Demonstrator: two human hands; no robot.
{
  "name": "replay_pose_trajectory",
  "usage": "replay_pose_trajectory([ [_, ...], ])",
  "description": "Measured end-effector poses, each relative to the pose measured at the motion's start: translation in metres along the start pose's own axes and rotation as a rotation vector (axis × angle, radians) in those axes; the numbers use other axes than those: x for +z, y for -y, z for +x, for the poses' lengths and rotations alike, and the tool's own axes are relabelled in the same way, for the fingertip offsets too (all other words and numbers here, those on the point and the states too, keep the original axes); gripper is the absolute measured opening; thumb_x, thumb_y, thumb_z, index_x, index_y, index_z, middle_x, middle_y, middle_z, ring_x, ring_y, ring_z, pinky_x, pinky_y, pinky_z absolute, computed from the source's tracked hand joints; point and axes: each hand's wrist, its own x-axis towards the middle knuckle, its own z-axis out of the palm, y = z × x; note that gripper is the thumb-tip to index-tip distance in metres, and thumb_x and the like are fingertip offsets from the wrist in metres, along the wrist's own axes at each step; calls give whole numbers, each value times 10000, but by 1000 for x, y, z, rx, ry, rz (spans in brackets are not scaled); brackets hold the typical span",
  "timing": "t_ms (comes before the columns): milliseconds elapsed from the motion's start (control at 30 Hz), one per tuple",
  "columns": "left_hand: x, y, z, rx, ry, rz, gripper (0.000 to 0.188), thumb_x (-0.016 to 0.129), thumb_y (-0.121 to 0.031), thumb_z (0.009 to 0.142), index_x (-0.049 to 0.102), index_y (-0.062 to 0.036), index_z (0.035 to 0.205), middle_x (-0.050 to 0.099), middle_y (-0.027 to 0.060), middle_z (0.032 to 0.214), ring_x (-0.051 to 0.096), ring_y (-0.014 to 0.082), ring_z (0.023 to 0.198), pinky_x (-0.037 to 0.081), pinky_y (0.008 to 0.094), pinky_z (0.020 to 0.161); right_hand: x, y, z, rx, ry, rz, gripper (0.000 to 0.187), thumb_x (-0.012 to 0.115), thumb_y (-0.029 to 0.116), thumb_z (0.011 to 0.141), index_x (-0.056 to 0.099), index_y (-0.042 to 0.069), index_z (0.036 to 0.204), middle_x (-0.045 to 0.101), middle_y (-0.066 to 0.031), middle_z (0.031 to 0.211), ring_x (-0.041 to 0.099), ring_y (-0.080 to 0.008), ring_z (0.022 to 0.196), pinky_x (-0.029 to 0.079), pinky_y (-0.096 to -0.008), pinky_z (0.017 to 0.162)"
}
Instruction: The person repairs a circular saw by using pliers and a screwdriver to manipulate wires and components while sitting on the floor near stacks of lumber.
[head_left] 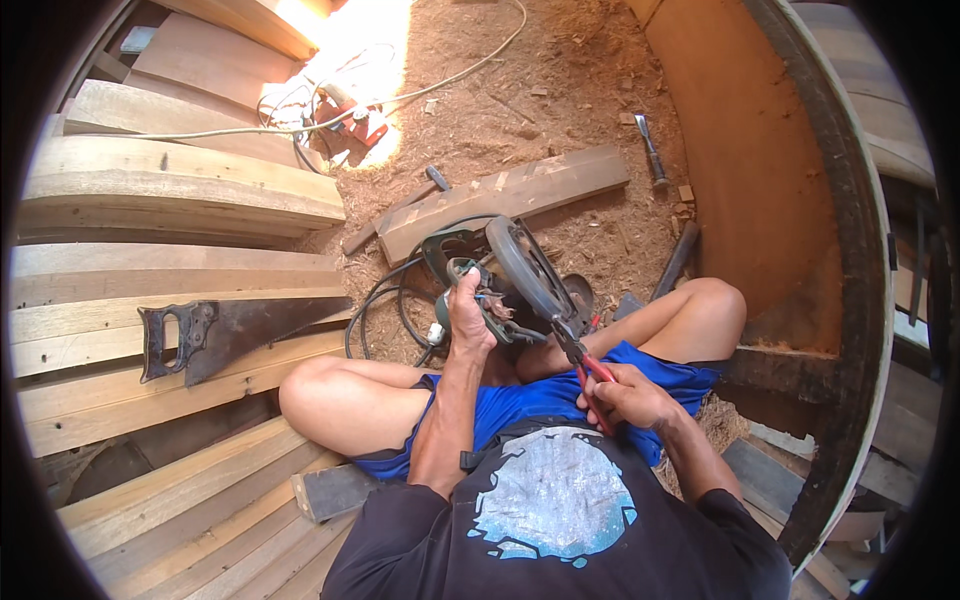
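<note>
Pliers (573, 349), red-handled — right hand (632, 398) is gripping the handles, jaws pointing up toward the power tool. Power tool (518, 268), green and black — sitting between the bent knees (715, 310), left hand (468, 315) grasping its near-left side. Handsaw (250, 332) is lying on the timber stack (130, 262), tip toward its right edge. Chisel (651, 155) is lying near the sawdust-covered floor's (570, 75) right edge, beside the brown panel (760, 200).

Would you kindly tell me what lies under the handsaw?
Pale wooden boards lie beneath the handsaw, showing around its handle and along its blade. The parts directly under the blade are covered and cannot be seen.
</note>
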Motion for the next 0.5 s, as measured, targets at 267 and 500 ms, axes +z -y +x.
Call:
replay_pose_trajectory([
  [267, 8, -8, -3, -94, 0, -150, 245, 635, -321, 980, 575, -96, 903, 538, 28, 616, 542, 160, 456, 480, 319, 392, 24, -54, 25, -220, 575, 1291, 194, 611, 199, 1019, 575, 39, 1122, 593, -212, 1186, 650, -304, 953, 634, -410, 760],
  [500, -2, -2, 2, -46, 10, -52, 270, 641, -349, 978, 571, -108, 878, 521, 25, 611, 531, 170, 459, 460, 334, 413, -4, -16, -6, -16, 306, 802, 258, 598, 164, 1000, 614, 15, 1210, 660, -196, 1158, 727, -329, 1064, 638, -456, 805],
])
